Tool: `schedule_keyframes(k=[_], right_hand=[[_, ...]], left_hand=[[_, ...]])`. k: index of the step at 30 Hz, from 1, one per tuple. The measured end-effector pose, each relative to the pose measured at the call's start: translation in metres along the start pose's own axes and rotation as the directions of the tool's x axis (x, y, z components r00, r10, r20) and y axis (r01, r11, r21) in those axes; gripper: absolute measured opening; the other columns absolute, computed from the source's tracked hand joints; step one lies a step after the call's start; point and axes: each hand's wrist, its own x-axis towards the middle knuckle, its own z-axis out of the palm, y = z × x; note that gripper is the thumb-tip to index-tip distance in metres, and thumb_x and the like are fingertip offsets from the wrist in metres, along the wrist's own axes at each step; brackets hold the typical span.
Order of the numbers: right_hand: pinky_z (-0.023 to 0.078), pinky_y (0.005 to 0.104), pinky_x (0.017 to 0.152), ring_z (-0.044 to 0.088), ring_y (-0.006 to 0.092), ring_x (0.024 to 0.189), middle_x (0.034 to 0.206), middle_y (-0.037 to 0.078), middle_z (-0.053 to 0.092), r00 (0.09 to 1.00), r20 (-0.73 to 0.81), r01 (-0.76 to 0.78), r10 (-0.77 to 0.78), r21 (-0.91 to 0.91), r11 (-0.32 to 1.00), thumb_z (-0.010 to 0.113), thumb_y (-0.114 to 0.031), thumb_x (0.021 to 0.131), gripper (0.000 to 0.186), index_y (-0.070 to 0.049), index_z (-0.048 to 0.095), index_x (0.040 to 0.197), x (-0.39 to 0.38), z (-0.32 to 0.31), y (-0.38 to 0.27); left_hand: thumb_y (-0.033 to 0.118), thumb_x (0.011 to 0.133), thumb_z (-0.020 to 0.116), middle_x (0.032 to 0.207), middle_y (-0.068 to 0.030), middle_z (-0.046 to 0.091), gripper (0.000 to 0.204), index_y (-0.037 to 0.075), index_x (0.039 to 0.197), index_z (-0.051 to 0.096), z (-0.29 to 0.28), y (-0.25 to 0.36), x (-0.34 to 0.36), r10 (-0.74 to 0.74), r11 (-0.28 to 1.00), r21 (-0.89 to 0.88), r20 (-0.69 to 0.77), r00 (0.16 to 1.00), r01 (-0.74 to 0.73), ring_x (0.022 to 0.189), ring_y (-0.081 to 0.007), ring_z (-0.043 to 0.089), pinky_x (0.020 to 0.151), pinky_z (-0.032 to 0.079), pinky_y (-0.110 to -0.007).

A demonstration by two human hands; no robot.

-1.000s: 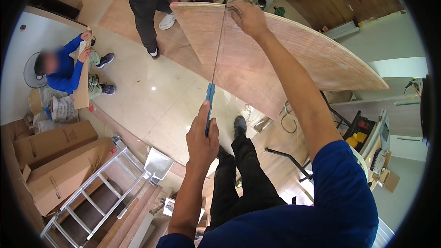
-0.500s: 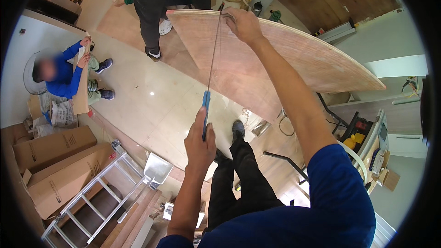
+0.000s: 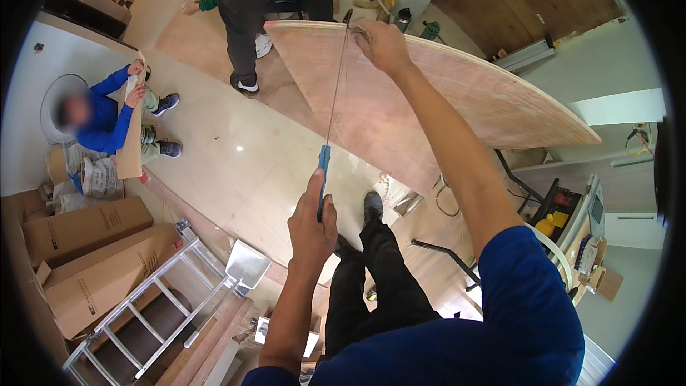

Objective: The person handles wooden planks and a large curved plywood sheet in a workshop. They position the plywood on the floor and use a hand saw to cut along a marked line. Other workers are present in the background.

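My left hand (image 3: pixel 312 232) is closed around the blue handle of a handsaw (image 3: pixel 324 161). Its thin blade appears almost edge-on, running away from me to the top edge of a large reddish plywood board (image 3: pixel 371 107). A dark end shows just past that edge. Beside the blade, my right hand (image 3: pixel 384 44) grips the board's edge, fingers bent over it; part of the grip is hidden. The board slants down toward the floor, with a curved pale rim tapering to a point at the right.
Behind the board a person in dark trousers (image 3: pixel 243 36) stands close. At the left, a seated person in blue (image 3: pixel 103 118) holds a board. An aluminium ladder (image 3: pixel 143 307) and cardboard boxes (image 3: pixel 93 225) lie lower left; a cluttered bench (image 3: pixel 572 229) stands at right.
The whole view has shifted slightly, so the board and saw appear a little lower and farther right. My hands keep their holds; the standing person has shifted slightly right.
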Motion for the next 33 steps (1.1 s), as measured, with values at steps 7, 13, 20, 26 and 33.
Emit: schedule_keyframes(k=[7,13,20,26,33], right_hand=[[0.052,0.0513,0.086,0.069,0.0389,0.097,0.1,0.016,0.075,0.997,0.052,-0.056,0.057,-0.015,0.998,0.07,-0.02,0.092,0.021,-0.014,0.069,0.113,0.005,-0.006,-0.004],[0.051,0.0492,0.096,0.066,0.0395,0.114,0.119,0.016,0.073,0.966,0.156,-0.205,0.206,-0.023,0.978,0.073,-0.015,0.091,0.052,-0.014,0.054,0.139,0.008,-0.02,-0.017],[0.049,0.048,0.106,0.06,0.041,0.126,0.15,0.021,0.054,0.954,0.213,-0.201,0.213,-0.075,0.977,0.074,-0.019,0.091,0.087,-0.012,0.027,0.164,0.015,-0.019,-0.008],[0.048,0.0472,0.107,0.056,0.0399,0.132,0.15,0.021,0.053,0.957,0.202,-0.195,0.208,-0.081,0.977,0.074,-0.02,0.091,0.09,-0.009,0.023,0.165,0.015,-0.019,-0.007],[0.052,0.0504,0.096,0.066,0.0391,0.115,0.122,0.02,0.071,0.886,0.389,-0.187,0.251,-0.194,0.963,0.073,-0.022,0.09,0.05,-0.004,0.058,0.133,0.028,-0.03,-0.011]], left_hand=[[0.003,0.098,0.064,0.098,-0.0222,0.07,0.056,0.012,0.152,0.05,0.046,-0.016,0.045,-0.036,0.998,-0.041,0.004,0.999,0.037,0.077,-0.037,0.069,0.069,0.055,-0.044],[0.007,0.1,0.065,0.097,-0.0204,0.072,0.056,0.015,0.153,0.05,0.038,-0.007,0.052,0.066,0.998,0.023,-0.058,0.996,-0.064,0.077,-0.0359,0.071,0.069,0.056,-0.043],[0.005,0.099,0.065,0.096,-0.0219,0.071,0.057,0.014,0.153,0.049,0.041,-0.004,0.051,-0.005,1.0,-0.003,-0.021,1.0,0.005,0.076,-0.0365,0.071,0.069,0.056,-0.044],[0.003,0.1,0.061,0.118,-0.0249,0.07,0.056,0.009,0.154,0.046,0.04,-0.007,0.049,-0.004,1.0,0.005,0.018,1.0,0.004,0.088,-0.0363,0.072,0.078,0.057,-0.04],[0.004,0.099,0.064,0.117,-0.0261,0.071,0.058,0.013,0.154,0.047,0.037,-0.001,0.049,-0.037,0.999,0.016,0.011,0.999,0.037,0.092,-0.0399,0.073,0.078,0.058,-0.044]])
